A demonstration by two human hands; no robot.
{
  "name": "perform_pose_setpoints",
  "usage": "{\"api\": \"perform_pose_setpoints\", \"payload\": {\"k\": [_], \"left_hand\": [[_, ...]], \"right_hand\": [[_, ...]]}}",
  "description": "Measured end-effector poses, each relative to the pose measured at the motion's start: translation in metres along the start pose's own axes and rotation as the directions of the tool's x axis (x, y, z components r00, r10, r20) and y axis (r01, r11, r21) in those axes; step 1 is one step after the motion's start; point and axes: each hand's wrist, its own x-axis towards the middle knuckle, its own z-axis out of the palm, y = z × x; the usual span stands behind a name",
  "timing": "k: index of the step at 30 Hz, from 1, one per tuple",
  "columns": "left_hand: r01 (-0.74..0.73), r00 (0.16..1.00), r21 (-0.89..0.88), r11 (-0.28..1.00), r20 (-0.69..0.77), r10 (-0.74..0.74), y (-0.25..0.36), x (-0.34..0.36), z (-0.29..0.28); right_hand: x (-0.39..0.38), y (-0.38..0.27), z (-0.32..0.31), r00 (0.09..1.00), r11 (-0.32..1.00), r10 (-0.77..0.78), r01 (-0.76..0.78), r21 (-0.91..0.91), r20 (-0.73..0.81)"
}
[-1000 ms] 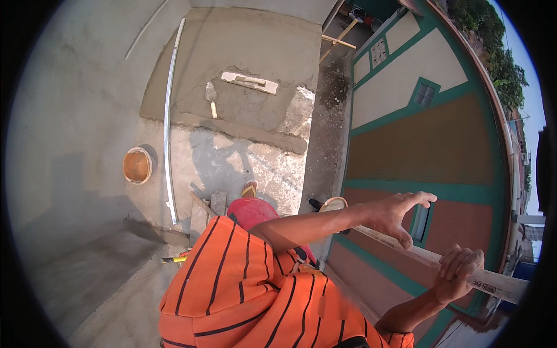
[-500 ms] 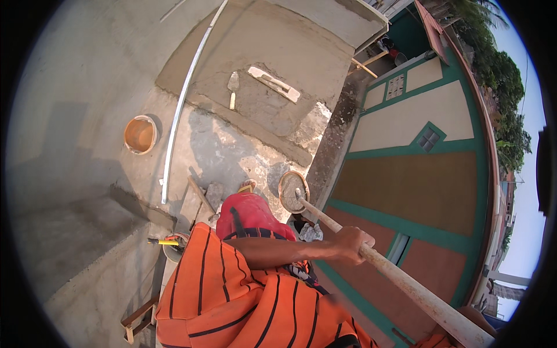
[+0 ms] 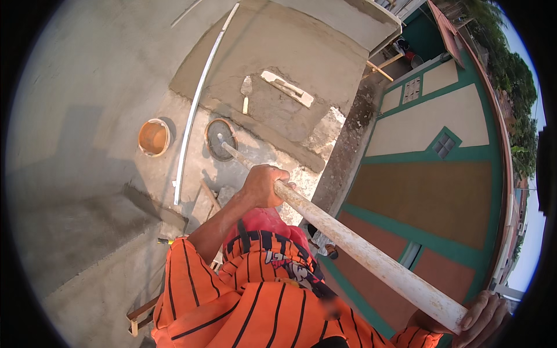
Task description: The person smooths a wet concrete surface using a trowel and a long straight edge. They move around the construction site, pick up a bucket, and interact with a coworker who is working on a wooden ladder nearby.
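- Your left hand [image 3: 266,185] is curled tightly around the pale pole [image 3: 348,235], which slants past you from lower right up to the left.
- Your right hand [image 3: 481,319], well behind the left and to its right, has its fingers wrapped around the pole's near end.
- Just ahead and left of your left hand, the pole's far end reaches the round container [image 3: 207,139] of grey mix [image 3: 220,152]; whether it is fixed there, you cannot tell from this angle.
- Farther left, the long straightedge [image 3: 198,98] lies between that container and the orange bucket [image 3: 154,139].
- Ahead of your left hand, the pointed trowel [image 3: 246,87] and pale float [image 3: 287,88] rest apart on the grey layer [image 3: 261,40].
- That layer looks laid and fairly even at its far part, but rough around those tools; nearer your left hand, mottled floor [image 3: 290,165] shows uncovered, so coverage appears partial, with grey mix in the container rather than spread.
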Motion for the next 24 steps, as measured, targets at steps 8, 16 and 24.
{"api": "perform_pose_setpoints", "payload": {"k": [8, 16, 24], "left_hand": [[0.056, 0.98, 0.085, 0.995, -0.195, -0.039, -0.09, -0.001, -0.04], [0.163, 0.98, 0.069, 0.984, -0.129, -0.153, -0.154, -0.009, -0.023], [0.23, 0.93, -0.009, 0.973, 0.295, -0.217, -0.105, -0.022, 0.015]], "right_hand": [[0.044, 0.091, 0.008, 0.996, 1.0, -0.018, 0.019, -0.008, 0.093], [0.051, 0.151, 0.032, 0.975, 0.996, 0.044, -0.026, 0.086, -0.219], [0.021, 0.133, 0.013, 0.926, 0.995, -0.025, 0.059, 0.079, -0.377]]}}
